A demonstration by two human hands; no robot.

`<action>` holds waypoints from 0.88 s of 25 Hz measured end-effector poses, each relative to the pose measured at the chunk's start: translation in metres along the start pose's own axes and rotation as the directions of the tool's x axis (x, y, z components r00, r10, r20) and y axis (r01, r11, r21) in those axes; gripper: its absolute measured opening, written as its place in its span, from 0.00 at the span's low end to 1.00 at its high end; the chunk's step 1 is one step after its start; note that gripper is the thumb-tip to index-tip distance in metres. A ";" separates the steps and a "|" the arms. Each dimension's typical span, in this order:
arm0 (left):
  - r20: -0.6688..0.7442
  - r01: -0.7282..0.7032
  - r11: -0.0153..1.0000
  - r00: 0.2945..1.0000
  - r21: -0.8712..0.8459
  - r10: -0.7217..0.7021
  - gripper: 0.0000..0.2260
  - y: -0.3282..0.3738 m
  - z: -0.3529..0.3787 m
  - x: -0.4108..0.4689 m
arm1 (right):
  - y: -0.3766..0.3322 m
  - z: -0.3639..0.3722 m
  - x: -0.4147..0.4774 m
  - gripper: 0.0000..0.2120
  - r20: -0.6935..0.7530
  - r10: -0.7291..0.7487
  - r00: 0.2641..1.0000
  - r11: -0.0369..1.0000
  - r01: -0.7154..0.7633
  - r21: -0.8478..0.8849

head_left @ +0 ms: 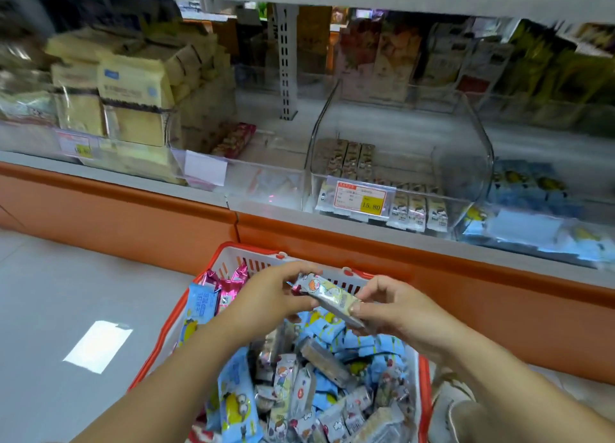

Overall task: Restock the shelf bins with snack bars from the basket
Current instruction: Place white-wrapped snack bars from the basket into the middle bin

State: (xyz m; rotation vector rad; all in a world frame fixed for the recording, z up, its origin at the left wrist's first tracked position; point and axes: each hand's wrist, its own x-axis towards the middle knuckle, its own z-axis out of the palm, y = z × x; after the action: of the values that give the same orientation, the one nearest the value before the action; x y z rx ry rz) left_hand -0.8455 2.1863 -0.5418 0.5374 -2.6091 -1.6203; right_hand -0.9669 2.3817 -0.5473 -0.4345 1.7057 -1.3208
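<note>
Hands meet above the basket (pixel 233 254): left hand (pixel 266 296) and right hand (pixel 396 312) each pinch an end of one snack bar (pixel 329 297), held over the heaped bars near the basket's far rim, below the clear shelf bin (pixel 399 163).

The upper shelf packets (pixel 466 53) are blurred; the basket (pixel 253 252) runs off the bottom edge

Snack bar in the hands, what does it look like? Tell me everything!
The snack bar is a long, thin packet in shiny pale wrapping, with a cartoon figure printed near one end and a beige bar showing through. It slants down to the right above the red-rimmed basket. The left hand grips its upper end; the right hand pinches its lower end.
</note>
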 end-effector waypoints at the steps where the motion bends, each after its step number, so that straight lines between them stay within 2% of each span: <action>1: -0.043 -0.052 0.997 0.998 -0.063 0.050 0.24 0.014 -0.008 0.006 | -0.022 -0.006 -0.004 0.11 0.005 -0.062 0.998 0.993 0.062 -0.104; 3: -0.195 -0.176 0.974 0.970 -0.144 0.146 0.28 0.040 -0.026 0.021 | -0.072 -0.021 -0.009 0.13 -0.005 -0.204 0.979 0.953 0.197 -0.229; 4: -0.284 -0.251 0.964 0.934 -0.085 0.218 0.28 0.051 -0.035 0.030 | -0.100 -0.033 -0.008 0.15 -0.047 -0.288 0.957 0.920 0.263 -0.290; 5: -0.354 -0.301 0.953 0.887 0.046 0.297 0.27 0.059 -0.042 0.039 | -0.124 -0.044 -0.004 0.16 -0.119 -0.364 0.924 0.885 0.303 -0.354; 7: -0.405 -0.296 0.883 0.803 0.364 0.436 0.27 0.064 -0.052 0.055 | -0.164 -0.068 0.020 0.12 -0.323 -0.452 0.831 0.863 0.315 -0.395; 9: -0.372 -0.214 0.809 0.803 0.548 0.465 0.28 0.060 -0.055 0.073 | -0.186 -0.095 0.061 0.09 -0.520 -0.416 0.746 0.898 0.248 -0.362; 11: -0.309 -0.130 0.751 0.856 0.647 0.414 0.29 0.052 -0.053 0.088 | -0.192 -0.116 0.106 0.09 -0.604 -0.331 0.725 0.901 0.054 -0.430; 13: -0.277 -0.088 0.680 0.869 0.728 0.409 0.30 0.045 -0.051 0.096 | -0.188 -0.129 0.145 0.10 -0.652 -0.231 0.722 0.897 -0.102 -0.430; 16: -0.267 -0.089 0.671 0.873 0.736 0.408 0.30 0.040 -0.052 0.099 | -0.172 -0.130 0.188 0.10 -0.676 -0.092 0.731 0.927 -0.185 -0.326; 20: -0.226 -0.150 0.675 0.872 0.722 0.434 0.29 0.035 -0.058 0.097 | -0.159 -0.120 0.203 0.10 -0.665 -0.097 0.740 0.819 -0.320 -0.475; 22: -0.230 -0.207 0.706 0.852 0.677 0.470 0.27 0.034 -0.060 0.092 | -0.162 -0.124 0.196 0.13 -0.643 -0.054 0.764 0.828 -0.326 -0.457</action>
State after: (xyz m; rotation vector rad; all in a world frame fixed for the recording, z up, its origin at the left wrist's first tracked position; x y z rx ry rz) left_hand -0.9290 2.1207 -0.4997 0.2905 -2.6585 -0.4244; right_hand -1.2107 2.2516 -0.4858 -0.1552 2.6647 -0.8769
